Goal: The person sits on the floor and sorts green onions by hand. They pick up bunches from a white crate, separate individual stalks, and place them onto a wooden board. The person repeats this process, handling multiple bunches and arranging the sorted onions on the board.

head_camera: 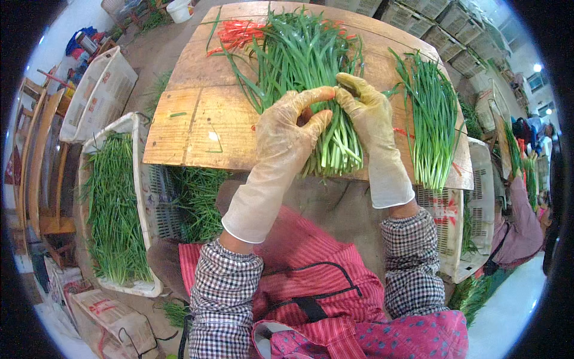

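Observation:
A thick bunch of garlic chives [296, 58] lies on the wooden table [224, 121], its pale cut stems pointing at me. My left hand [296, 116], in a translucent rubber glove, is over the left side of the stems with thumb and fingers curled apart. From the right, my gloved right hand [365, 105] rests by the stems, its fingertips meeting my left index fingertip. Whether either hand grips any chives is hard to tell. Red ties [237, 35] are heaped at the table's far left. A second chive bunch [430, 116] lies at the right, a red tie beside it.
A white plastic crate of chives [139, 179] stands at the left, with another crate [98, 94] behind it. Another white crate [480, 197] is under the table's right edge. Crates [441, 38] are stacked beyond the table. A co-worker's sleeve [520, 224] shows at far right.

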`<state>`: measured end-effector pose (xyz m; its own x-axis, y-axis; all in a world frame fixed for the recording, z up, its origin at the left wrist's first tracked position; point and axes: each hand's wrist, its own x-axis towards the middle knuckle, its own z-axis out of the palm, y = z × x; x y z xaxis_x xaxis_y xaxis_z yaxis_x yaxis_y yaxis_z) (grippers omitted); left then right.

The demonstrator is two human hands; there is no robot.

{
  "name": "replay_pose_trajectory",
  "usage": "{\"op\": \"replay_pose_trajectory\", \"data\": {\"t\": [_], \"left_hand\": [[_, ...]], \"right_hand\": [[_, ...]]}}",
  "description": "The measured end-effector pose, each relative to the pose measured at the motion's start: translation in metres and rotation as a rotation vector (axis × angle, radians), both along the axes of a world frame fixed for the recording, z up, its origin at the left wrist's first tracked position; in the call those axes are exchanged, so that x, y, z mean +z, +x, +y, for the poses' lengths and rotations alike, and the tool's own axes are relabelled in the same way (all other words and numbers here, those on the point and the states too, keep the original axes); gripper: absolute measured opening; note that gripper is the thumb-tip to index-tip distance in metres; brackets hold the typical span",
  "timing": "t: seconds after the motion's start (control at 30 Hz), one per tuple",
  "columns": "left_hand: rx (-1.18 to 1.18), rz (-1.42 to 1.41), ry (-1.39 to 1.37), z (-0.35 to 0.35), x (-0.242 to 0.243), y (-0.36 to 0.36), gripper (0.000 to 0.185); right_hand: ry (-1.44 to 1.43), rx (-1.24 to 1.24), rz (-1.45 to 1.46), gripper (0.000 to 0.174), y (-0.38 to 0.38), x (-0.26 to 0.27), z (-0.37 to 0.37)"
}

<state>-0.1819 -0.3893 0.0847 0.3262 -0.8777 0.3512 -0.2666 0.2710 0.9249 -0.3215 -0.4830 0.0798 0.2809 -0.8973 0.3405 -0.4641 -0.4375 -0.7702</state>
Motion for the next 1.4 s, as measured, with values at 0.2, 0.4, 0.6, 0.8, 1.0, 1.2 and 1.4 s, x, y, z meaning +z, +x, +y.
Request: {"op": "replay_pose_trajectory", "data": {"t": [0.2,0.4,0.6,0.8,1.0,1.2,1.4], "left_hand": [[0.089,-0.301,0.094,0.001,0.007,-0.004,0.027],[0.057,-0.234,0.265,0.002,0.007,-0.007,0.03],[0.092,-0.236,0.043,0.001,-0.001,-0.01,0.033],[0.028,-0.21,0.039,0.001,-0.002,-0.008,0.035],[0.017,-0.19,0.08,-0.003,-0.002,-0.009,0.029],[0.035,-0.24,0.081,-0.002,-0.004,-0.007,0.025],[0.008,-0.187,0.075,-0.002,-0.008,-0.004,0.027]], "right_hand": [[0.035,-0.047,-0.064,0.041,0.001,-0.001,0.003],[0.073,-0.092,-0.028,0.043,0.0,0.007,0.004],[0.01,-0.059,-0.025,0.043,-0.003,0.012,0.004],[-0.056,-0.097,-0.116,0.046,-0.005,-0.005,-0.007],[0.127,-0.109,-0.355,0.034,-0.014,-0.006,-0.013],[0.611,0.247,-0.719,0.029,-0.028,0.012,0.005],[0.574,0.253,-0.617,0.03,-0.034,0.03,0.034]]}}
